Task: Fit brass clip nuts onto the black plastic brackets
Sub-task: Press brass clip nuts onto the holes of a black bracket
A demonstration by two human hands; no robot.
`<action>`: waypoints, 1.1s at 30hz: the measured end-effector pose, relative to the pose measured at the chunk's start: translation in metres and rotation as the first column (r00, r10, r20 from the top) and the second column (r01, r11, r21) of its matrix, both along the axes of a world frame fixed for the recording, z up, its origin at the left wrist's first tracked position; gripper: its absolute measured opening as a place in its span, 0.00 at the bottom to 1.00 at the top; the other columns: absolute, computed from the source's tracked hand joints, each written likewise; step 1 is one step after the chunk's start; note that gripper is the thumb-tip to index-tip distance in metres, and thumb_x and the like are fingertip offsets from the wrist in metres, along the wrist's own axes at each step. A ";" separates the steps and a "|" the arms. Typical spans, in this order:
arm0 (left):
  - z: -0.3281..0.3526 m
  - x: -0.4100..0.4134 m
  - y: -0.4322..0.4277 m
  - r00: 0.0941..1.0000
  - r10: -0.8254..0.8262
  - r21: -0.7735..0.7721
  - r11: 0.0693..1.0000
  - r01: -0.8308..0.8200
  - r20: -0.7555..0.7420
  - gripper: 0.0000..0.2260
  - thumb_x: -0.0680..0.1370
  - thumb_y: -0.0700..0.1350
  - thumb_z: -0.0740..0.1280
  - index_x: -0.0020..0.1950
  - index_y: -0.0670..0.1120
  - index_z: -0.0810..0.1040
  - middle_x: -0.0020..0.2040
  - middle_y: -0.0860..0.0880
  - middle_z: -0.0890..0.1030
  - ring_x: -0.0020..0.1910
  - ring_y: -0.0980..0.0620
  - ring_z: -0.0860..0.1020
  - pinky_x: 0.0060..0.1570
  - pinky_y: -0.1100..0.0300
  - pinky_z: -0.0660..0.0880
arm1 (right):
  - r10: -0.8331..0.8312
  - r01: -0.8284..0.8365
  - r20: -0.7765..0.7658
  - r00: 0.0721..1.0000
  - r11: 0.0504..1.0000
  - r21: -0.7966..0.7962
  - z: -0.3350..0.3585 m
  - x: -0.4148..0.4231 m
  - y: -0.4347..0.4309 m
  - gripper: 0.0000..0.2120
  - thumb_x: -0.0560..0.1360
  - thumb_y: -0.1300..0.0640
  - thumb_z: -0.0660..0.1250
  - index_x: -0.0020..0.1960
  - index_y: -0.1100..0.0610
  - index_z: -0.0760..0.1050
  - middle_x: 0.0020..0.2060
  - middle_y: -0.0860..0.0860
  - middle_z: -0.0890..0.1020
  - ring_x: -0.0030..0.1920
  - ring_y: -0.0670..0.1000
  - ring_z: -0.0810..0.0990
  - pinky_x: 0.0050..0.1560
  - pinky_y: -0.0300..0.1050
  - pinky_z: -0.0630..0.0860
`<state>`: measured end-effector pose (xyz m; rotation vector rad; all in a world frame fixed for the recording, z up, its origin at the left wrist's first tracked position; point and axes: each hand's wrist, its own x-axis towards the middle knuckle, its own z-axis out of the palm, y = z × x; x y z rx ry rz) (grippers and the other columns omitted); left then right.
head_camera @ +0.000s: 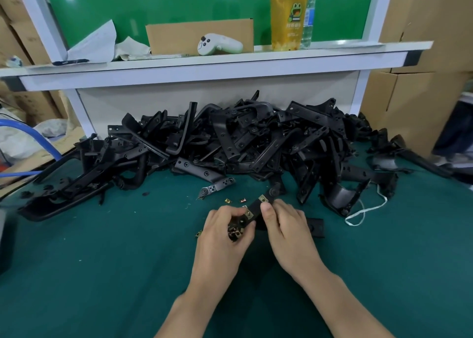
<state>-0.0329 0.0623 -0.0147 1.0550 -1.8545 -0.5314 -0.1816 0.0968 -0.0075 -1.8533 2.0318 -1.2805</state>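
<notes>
Held over the middle of the table (102, 261) by left hand (225, 232) and right hand (286, 225), fingers curled round it: one black plastic bracket (256, 206), two brass clip nuts (262, 198) already fitted. Loose clip nuts (227, 200) just beyond. Bracket pile (256, 138) along the far edge apparently still to do, likely most of the job.

Bright, even light from overhead. Glare spots sit on the green board (179, 2). Shadows on the green mat (102, 261) are soft and faint. Wide-angle distortion bows the shelf (204, 63) and stretches the edges. The drink cup (286, 15) is slightly blurred. The black bracket pile (256, 138) loses detail in the dark.
</notes>
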 end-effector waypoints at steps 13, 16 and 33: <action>0.030 -0.029 0.040 0.989 -0.116 0.020 0.993 0.118 -0.087 0.10 0.75 0.54 0.72 0.50 0.66 0.73 0.45 0.59 0.80 0.45 0.61 0.79 0.42 0.66 0.74 | -0.165 0.157 0.084 0.983 0.983 0.099 0.058 -0.021 0.055 0.20 0.84 0.47 0.52 0.38 0.53 0.72 0.35 0.47 0.77 0.41 0.49 0.76 0.54 0.57 0.72; 0.044 -0.063 0.062 0.973 -0.204 0.040 0.977 0.210 -0.108 0.11 0.76 0.51 0.73 0.47 0.62 0.72 0.40 0.62 0.81 0.41 0.62 0.79 0.36 0.70 0.72 | -0.258 0.254 0.016 0.966 0.961 0.109 0.078 -0.045 0.085 0.19 0.84 0.50 0.51 0.40 0.57 0.72 0.35 0.52 0.79 0.41 0.55 0.77 0.51 0.56 0.72; 0.048 -0.314 0.262 0.506 -0.793 0.423 0.352 0.835 -0.339 0.19 0.83 0.33 0.60 0.73 0.44 0.71 0.62 0.49 0.79 0.51 0.50 0.79 0.54 0.56 0.77 | -0.867 0.961 0.431 0.249 0.275 -0.002 0.072 -0.188 0.297 0.35 0.82 0.52 0.59 0.82 0.56 0.44 0.81 0.58 0.44 0.80 0.59 0.46 0.78 0.58 0.50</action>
